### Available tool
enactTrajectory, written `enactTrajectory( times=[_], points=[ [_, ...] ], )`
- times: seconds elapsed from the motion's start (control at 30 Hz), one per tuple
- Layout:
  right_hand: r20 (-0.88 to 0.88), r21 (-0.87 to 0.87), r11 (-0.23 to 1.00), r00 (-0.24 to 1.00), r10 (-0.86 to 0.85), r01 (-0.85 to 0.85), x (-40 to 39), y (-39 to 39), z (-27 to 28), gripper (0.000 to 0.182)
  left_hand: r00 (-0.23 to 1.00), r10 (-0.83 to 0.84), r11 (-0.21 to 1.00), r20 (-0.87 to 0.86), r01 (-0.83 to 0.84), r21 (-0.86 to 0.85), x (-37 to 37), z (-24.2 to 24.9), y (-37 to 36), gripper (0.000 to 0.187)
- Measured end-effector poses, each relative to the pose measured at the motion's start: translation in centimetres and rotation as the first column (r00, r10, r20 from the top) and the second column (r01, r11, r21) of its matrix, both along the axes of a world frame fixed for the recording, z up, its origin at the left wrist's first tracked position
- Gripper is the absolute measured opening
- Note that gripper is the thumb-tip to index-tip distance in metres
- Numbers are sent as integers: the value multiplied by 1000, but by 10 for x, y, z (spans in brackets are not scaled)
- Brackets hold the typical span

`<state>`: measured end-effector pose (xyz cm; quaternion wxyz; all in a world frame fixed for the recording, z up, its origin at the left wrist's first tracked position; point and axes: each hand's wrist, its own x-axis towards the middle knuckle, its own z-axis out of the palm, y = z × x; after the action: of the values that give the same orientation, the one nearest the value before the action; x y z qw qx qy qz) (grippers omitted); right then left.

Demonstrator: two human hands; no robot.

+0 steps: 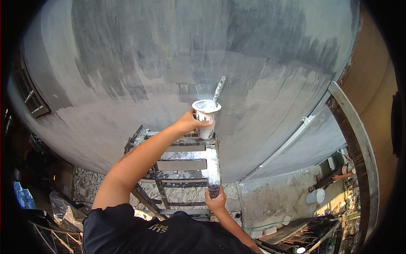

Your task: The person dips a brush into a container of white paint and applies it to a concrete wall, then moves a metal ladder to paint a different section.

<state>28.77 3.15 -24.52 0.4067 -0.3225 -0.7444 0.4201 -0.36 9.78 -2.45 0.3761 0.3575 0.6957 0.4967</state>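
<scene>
My left hand [192, 122] is wrapped round a white, paint-smeared cup [206, 120], upright at the far end of a paint-spattered metal frame [182, 164]. A brush handle [219, 89] leans out of the cup's rim, and pale paint shows inside. Lower down, my right hand [216, 200] grips the near corner of the frame. Behind the cup rises a wall [177, 67] with uneven dark and light grey patches. Whether the cup's base rests on the frame, I cannot tell.
A white pipe [292, 139] runs slantwise along the wall. Rubble [89, 183] lies below on the left. At the lower right are a white bucket [315, 196] and a partly visible person [338, 175]. A window [30, 86] is at far left.
</scene>
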Motion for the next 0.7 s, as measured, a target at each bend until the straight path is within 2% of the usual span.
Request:
enactTrajectory(
  times=[0.03,0.1,0.13,0.2,0.23,0.3,0.33,0.4,0.53,0.6,0.63,0.67,0.7],
  points=[
    [-2,15,1000,1000,-2,2,0,0,0,40,1000,5,1000,5,-5,-8,-5,0,-5,96],
    [-4,10,1000,1000,3,-3,0,0,2,41,985,-47,993,-166,27,-116,-17,0,-22,103],
    [-13,15,1000,1000,2,-1,0,0,2,41,986,-41,992,-163,21,-122,-20,3,-35,103],
    [-3,29,1000,1000,4,-4,0,-1,2,39,903,-154,973,-401,68,-221,-29,15,-65,99],
    [-22,45,999,1000,-9,10,0,-1,2,38,904,-151,973,-401,64,-221,-33,20,-81,99],
    [-76,56,998,997,-33,37,-4,-2,7,33,799,-280,936,-532,104,-336,-41,29,-113,89],
    [-75,55,998,997,-32,36,-5,-2,11,33,800,-280,936,-531,103,-337,-44,34,-129,89],
    [-59,24,998,997,-54,55,-4,-4,15,30,678,-415,883,-607,138,-449,-48,41,-159,80],
    [-88,52,995,992,-86,91,-7,-4,13,29,633,-440,851,-637,67,-521,-44,34,-198,75],
    [-75,71,993,993,-94,100,-6,-7,17,28,497,-477,861,-725,98,-499,-43,29,-206,75],
    [-77,73,992,992,-98,103,-7,-7,17,29,431,-484,865,-762,103,-492,-42,20,-210,67],
    [-80,76,991,992,-101,107,-8,-6,18,30,430,-487,863,-760,106,-493,-41,16,-211,67],
    [-101,78,992,991,-90,98,-9,-7,21,32,340,-519,850,-784,102,-517,-38,12,-210,65]
  ],
)
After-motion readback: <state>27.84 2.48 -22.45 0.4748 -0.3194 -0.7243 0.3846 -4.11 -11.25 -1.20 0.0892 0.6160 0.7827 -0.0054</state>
